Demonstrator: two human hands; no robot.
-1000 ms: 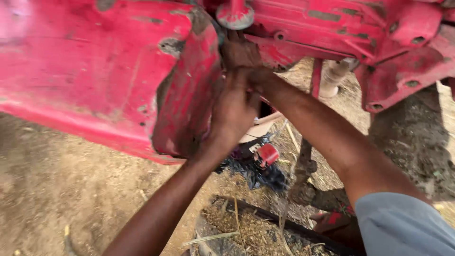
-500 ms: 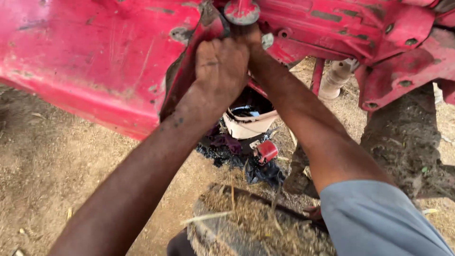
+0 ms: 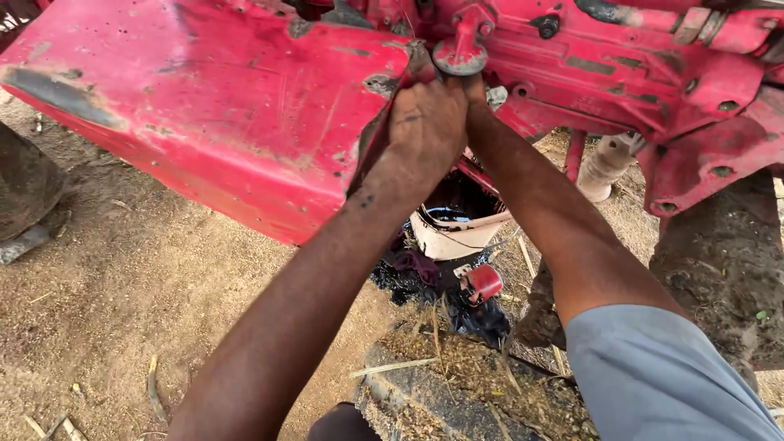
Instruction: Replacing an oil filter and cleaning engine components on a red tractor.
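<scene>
Left hand (image 3: pixel 426 122) and right hand (image 3: pixel 478 91) pressed together under red machine body (image 3: pixel 245 106), white container (image 3: pixel 457 237) below

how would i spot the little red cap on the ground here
Look below the big red machine body, under the two hands, to the white container of dark liquid. The red cap lies just beside it, the only small red thing among black rags.

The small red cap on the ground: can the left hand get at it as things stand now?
Probably yes. The left hand is up at the red machine body, and the small red cap lies below with open space between.
</scene>
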